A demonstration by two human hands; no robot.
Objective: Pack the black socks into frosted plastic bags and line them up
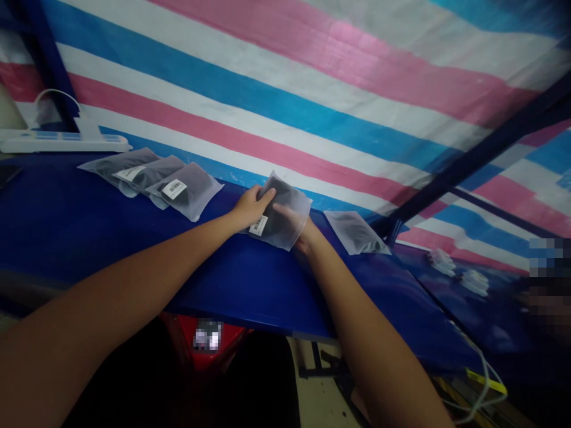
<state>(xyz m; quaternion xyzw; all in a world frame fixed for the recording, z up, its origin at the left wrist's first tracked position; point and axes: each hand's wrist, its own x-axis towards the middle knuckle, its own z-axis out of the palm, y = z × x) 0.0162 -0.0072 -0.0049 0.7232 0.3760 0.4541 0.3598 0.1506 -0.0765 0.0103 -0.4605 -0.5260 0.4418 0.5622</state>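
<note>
A frosted zip bag (281, 235) with a dark item inside and a white barcode label (259, 226) is held just above the blue table. My left hand (252, 208) grips its left side, thumb across the front and fingers behind. My right hand (300, 226) is at the bag's right side, closed around it. Part of that hand shows blurred through the cloudy plastic; whether it is inside the bag or behind it I cannot tell. To the left, several similar bags (196, 190) with dark contents lie overlapping. Another frosted bag (357, 232) lies to the right.
A white power strip (66, 141) sits at the table's back left. Striped sheeting (285, 113) hangs behind the blue table (250, 291). Small clear-wrapped items (473, 282) lie on the right-hand table, and a red stool (200, 356) stands below the front edge.
</note>
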